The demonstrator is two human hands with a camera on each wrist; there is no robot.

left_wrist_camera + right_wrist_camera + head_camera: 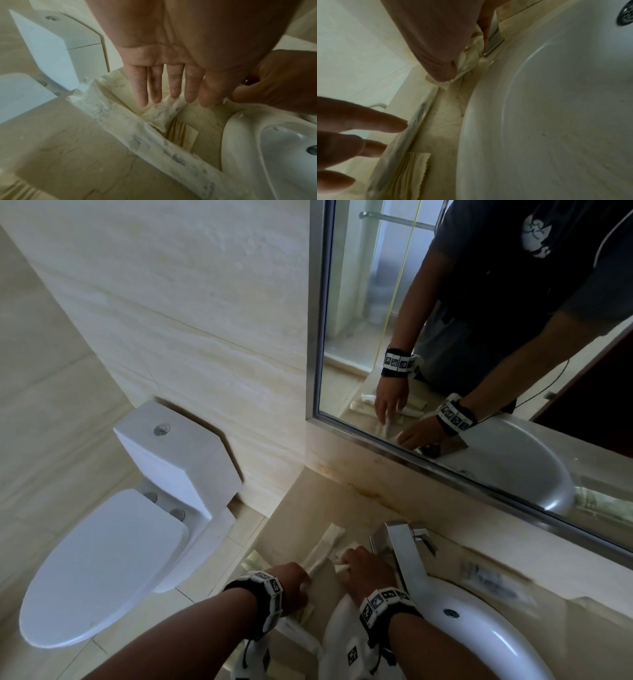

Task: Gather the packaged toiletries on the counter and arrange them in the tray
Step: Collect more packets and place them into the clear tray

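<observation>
Beige marble counter (308, 508) left of the white oval ceramic sink (479, 628); several white and cream paper-wrapped toiletry packets (159, 112) lie loose in a heap on the strip of counter between the sink rim and the counter's left edge; one long white crinkled packet (137, 135) runs along that left edge, likely pushed there to line it up; a cream ribbed sachet with a zigzag edge (181, 135) lies partly under it, near the sink rim.

Left hand (164, 81) released, fingers straight and spread, palm down just above the heap; looks placed to press or sweep the packets together, grasping nothing. Right hand (363, 566) clenched round a crumpled white packet (471, 56) at the counter's back, just beside the base of the square chrome tap (404, 546); thumb and fingers pinch it, probably lifting it out of the tight gap by the tap.

No tray can be made out in any view; the packets all sit on the counter, so gathering seems early, arranging not yet done.

Risk: thin slippery wrappers, one could slide off the left edge towards the white toilet (120, 542) or into the sink.

Next move probably needs both hands bunching the packets into one hold.
</observation>
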